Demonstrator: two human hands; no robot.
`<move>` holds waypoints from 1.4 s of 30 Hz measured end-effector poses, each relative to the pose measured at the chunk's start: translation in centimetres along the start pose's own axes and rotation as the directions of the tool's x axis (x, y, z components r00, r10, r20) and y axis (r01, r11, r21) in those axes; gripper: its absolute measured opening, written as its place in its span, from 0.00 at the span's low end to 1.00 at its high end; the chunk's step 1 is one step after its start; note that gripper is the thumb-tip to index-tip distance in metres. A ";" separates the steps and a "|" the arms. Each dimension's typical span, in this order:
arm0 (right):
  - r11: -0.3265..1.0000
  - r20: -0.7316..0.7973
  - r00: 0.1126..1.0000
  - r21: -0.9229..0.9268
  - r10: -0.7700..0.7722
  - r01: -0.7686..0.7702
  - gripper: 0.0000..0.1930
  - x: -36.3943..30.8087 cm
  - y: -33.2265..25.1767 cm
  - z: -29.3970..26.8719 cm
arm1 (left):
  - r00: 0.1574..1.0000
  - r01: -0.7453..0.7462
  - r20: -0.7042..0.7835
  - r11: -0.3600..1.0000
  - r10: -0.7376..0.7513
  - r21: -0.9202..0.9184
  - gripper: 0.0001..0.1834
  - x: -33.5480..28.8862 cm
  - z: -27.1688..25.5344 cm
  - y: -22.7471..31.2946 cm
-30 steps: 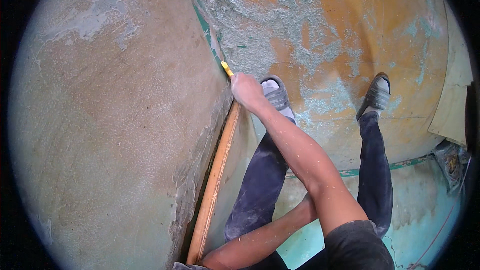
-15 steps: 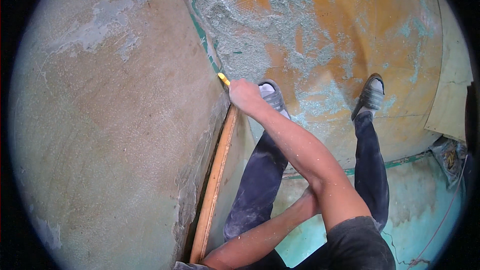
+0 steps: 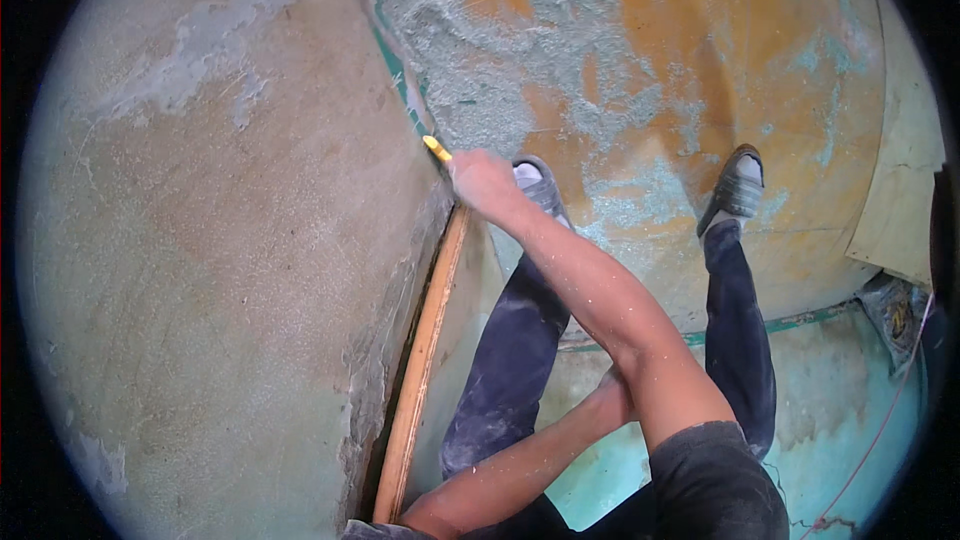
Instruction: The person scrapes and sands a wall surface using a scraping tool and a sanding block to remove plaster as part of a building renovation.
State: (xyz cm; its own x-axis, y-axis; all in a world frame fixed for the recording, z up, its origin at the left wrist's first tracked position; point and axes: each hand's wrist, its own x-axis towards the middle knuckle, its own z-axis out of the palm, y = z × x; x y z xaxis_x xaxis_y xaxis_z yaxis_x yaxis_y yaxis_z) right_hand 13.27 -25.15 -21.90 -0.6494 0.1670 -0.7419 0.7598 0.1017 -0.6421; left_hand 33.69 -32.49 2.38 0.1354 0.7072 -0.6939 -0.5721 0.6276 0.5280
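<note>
My right hand (image 3: 483, 183) is closed around a slim yellow tool (image 3: 436, 148). Only the tool's yellow end sticks out past the fist, pointing up and left; the rest is hidden in my fingers, so its kind does not show. That end lies close to the wall's lower corner, where a green strip (image 3: 397, 70) runs along the edge. My right forearm crosses above my left one. Tucked behind my right elbow, my left hand (image 3: 612, 398) shows only near the wrist, with its fingers hidden.
A wooden rail (image 3: 422, 365) stands along the wall edge, by a dark gap. The plastered wall (image 3: 220, 240) fills the left side. Scraped grey debris (image 3: 480, 50) covers part of the orange floor (image 3: 680, 0) around my slippered feet. A plastic bag (image 3: 893, 315) and a thin red cord (image 3: 895, 400) are at right.
My right hand and the yellow tool have shifted slightly up and left along the corner. The whole view has drifted a little too. My left arm keeps its place behind the right elbow.
</note>
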 end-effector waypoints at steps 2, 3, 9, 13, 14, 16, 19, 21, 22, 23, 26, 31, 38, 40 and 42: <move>1.000 -0.007 1.000 0.028 0.012 -0.012 0.16 -0.3 -0.6 0.0 | 0.848 0.400 0.010 0.629 -0.530 -0.666 0.25 1.7 -0.1 3.0; 1.000 0.002 1.000 0.027 0.015 -0.015 0.15 -0.3 -1.1 -0.1 | 0.850 0.399 0.008 0.632 -0.527 -0.665 0.25 2.0 -0.1 2.5; 0.998 -0.027 0.998 0.008 0.056 -0.056 0.15 0.4 -1.7 -1.3 | 0.995 0.038 0.086 0.995 -0.046 0.089 0.22 1.0 -1.6 -0.1; 0.999 -0.026 0.999 0.001 0.043 -0.043 0.15 0.2 -3.5 -1.4 | 0.936 0.285 0.171 0.949 -0.306 0.138 0.21 1.3 -2.7 1.6; 0.998 -0.024 0.998 0.021 0.057 -0.056 0.14 -0.2 -3.8 -1.7 | 0.953 0.303 0.062 0.948 -0.298 -0.099 0.22 0.9 -2.1 0.8; 0.999 -0.052 0.998 0.017 0.035 -0.035 0.15 0.5 -2.6 -2.3 | 0.962 0.273 0.061 0.955 -0.267 -0.114 0.22 0.8 -1.4 -0.5; 1.000 -0.057 0.998 -0.001 0.008 -0.008 0.15 0.4 -3.5 -2.1 | 0.982 0.184 0.056 0.971 -0.178 -0.150 0.22 0.9 -1.0 -2.0; 1.000 -0.032 0.999 -0.008 0.002 -0.002 0.15 0.7 -4.3 -2.1 | 0.991 0.129 0.047 0.977 -0.123 -0.169 0.22 0.6 -1.5 -2.7; 1.000 -0.042 0.999 0.011 0.021 -0.020 0.16 1.1 -3.4 -2.4 | 0.995 0.100 0.045 0.978 -0.093 -0.184 0.22 0.6 -1.2 -2.7; 0.999 -0.051 0.998 0.030 0.040 -0.038 0.16 1.3 -2.8 -2.4 | 0.997 0.071 0.043 0.978 -0.064 -0.198 0.22 0.5 -1.1 -2.6; 1.000 -0.040 0.999 -0.012 0.011 -0.012 0.16 1.3 -3.3 -1.9 | 0.992 0.085 0.100 0.991 -0.074 -0.105 0.22 0.9 -1.7 -1.9; 0.997 -0.117 0.990 0.037 0.076 -0.073 0.16 2.6 -2.7 -1.1 | 0.964 0.265 0.096 0.854 -0.249 -0.448 0.23 0.5 -0.9 -0.8; 0.999 -0.051 0.999 -0.052 0.010 -0.013 0.15 1.5 -4.2 -2.5 | 0.445 0.304 0.312 -0.186 -0.840 -0.934 0.22 5.8 -3.0 10.3; 0.996 -0.064 0.998 -0.088 0.019 -0.024 0.15 1.7 -3.3 -2.0 | 0.424 0.306 0.301 -0.178 -0.854 -0.935 0.22 6.3 -3.3 12.0; 0.991 -0.093 0.993 -0.114 -0.078 0.067 0.16 1.2 -3.7 -1.7 | 0.405 0.293 0.272 -0.158 -0.873 -0.943 0.21 6.5 -3.9 13.5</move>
State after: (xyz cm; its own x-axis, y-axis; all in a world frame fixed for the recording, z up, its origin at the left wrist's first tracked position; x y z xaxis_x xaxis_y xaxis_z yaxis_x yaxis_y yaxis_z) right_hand 9.76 -23.64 -20.07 -0.7006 0.2495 -0.6685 0.7133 0.2236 -0.6642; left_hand 23.66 -20.76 3.08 0.7746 -0.1728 -0.6084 -0.6324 -0.1988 -0.7487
